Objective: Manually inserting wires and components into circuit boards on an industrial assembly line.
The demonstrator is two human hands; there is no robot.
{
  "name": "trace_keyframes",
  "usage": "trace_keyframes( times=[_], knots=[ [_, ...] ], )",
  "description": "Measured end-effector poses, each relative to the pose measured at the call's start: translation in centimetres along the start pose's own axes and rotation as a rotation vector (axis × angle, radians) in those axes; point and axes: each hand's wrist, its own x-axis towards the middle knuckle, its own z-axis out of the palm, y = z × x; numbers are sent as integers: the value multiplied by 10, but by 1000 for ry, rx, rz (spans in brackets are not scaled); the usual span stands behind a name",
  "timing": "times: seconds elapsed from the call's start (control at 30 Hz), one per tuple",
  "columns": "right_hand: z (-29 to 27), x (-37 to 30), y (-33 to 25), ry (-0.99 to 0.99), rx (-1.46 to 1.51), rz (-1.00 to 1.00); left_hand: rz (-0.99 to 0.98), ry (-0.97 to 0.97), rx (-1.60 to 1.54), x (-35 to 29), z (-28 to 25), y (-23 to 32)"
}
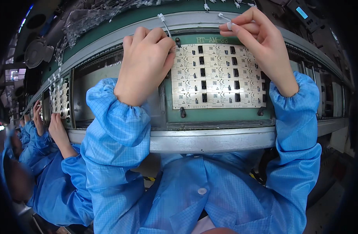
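Observation:
My left hand (145, 58) is closed at the upper left corner of a panel of white circuit boards (220, 84), its fingertips partly hidden from view. A short connector cable (166, 25) with a white plug rises from those fingers. Beyond the panel's upper right edge, my right hand (260, 41) pinches a second short connector cable (225, 18) between thumb and forefinger, above the surface. One white plug of it sits at the fingertips and the other points up and left. Rows of small black components stand on the boards. The panel lies on a green fixture plate (221, 117).
Black posts (182, 112) stand at the fixture's corners. A metal rail (210, 141) runs along the near side. Loose connector cables (89, 19) lie in a heap at the far left. A co-worker's hand (59, 130) is at another panel (62, 99) on the left.

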Motion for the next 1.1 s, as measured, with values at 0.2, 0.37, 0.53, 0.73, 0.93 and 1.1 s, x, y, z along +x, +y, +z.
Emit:
trace_keyframes(
  times=[0.2,0.37,0.53,0.73,0.93,1.1],
  knots=[
    [14,37,41,-156,726,-905,70,-20,29,10,-2,3],
    [10,0,-17,66,53,92,42,17,63,0,-7,4],
    [9,-2,-20,35,-108,21,-38,-41,18,0,-11,13],
    [26,-4,-20,47,-293,-33,-73,-207,78,42,-21,-3],
    [40,-7,-13,57,-553,-207,-119,-98,261,150,37,-24],
    [35,-5,-15,151,-609,-252,-20,-261,353,179,60,-26]
  ],
)
